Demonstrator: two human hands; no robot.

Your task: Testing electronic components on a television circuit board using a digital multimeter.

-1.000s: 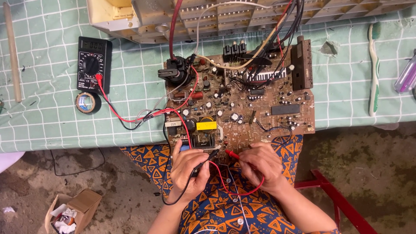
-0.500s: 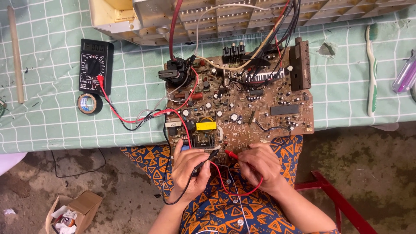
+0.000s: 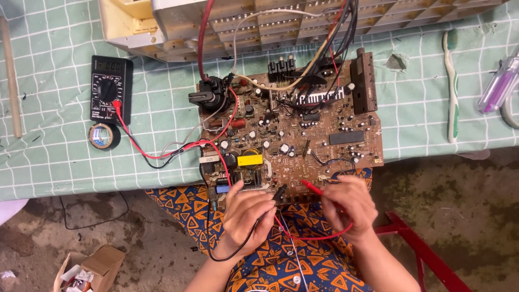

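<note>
Since 1 second ago nothing has shifted: the left hand still pinches the black probe, the right hand the red probe. Both tips rest at the near edge of the circuit board, so the measurement looks held steady.

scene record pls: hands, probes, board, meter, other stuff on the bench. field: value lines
left hand: holds black probe, tip at the board's near edge
right hand: holds red probe, tip at the same edge
circuit board: brown, overhangs the table edge above the lap
multimeter: black, left of board, leads plugged in
tape roll: just below the meter
toothbrush: right of board
table cover: green checked cloth
</note>
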